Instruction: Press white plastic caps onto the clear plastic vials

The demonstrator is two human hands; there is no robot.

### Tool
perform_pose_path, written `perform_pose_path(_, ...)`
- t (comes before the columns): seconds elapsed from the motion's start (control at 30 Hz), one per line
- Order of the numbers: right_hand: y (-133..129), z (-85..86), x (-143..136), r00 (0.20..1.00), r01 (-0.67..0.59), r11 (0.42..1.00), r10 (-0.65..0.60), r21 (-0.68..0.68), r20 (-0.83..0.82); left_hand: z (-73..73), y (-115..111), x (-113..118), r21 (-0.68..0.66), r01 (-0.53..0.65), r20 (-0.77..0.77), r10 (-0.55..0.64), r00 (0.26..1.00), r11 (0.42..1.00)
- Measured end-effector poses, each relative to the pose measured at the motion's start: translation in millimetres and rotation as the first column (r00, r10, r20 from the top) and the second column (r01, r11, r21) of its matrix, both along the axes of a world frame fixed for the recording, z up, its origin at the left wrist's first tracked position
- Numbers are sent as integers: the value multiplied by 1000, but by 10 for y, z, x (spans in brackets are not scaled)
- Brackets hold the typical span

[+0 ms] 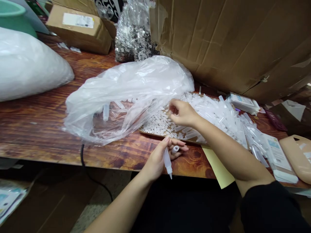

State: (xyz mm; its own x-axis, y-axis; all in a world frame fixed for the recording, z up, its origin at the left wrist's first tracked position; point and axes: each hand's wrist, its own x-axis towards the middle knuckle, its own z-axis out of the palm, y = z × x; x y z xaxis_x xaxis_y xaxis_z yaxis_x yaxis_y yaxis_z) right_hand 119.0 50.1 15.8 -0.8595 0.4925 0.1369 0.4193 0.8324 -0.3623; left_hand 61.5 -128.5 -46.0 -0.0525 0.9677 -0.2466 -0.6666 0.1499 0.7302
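My left hand (159, 155) is at the table's front edge, wrapped round two small translucent bottles. One bottle (167, 161) has a pointed nozzle aimed down; the other (175, 149) shows an open round mouth between the fingers. Above and to the right, my right hand (181, 112) hovers over the cardboard tray (155, 135) with its fingers curled together; anything in them is too small or hidden to make out. Small white caps (157, 121) fill the tray's left part, and many clear tubes (213, 111) are heaped on its right.
A crumpled clear plastic bag (136, 81) lies left of the tray. Behind stand a bag of metal pieces (136, 42), a small carton (80, 29) and a large cardboard box (230, 42). A full white sack (31, 64) is at left; card packs (279, 155) are at right.
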Motion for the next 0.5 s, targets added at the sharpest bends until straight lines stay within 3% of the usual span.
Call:
perform_pose_path(0.1, -175, 163, 319, 936, -189, 937, 81, -293, -343, 5, 5, -11, 12, 16, 29, -16, 999, 1000)
perform_pose_path(0.17, -348, 274, 539, 887, -343, 885, 196, -313, -419, 8, 9, -17, 29, 19, 65, -21, 998, 999)
perform_pose_path(0.3, -633, 355, 790, 875, -452, 860, 378, -235, -302, 12, 18, -14, 77, 6, 104, -14, 995, 997)
perform_pose_path(0.5, -781, 460, 723, 908, -417, 909, 416, 11, 44, 6, 32, 37, 133, -10, 99, -4, 995, 991)
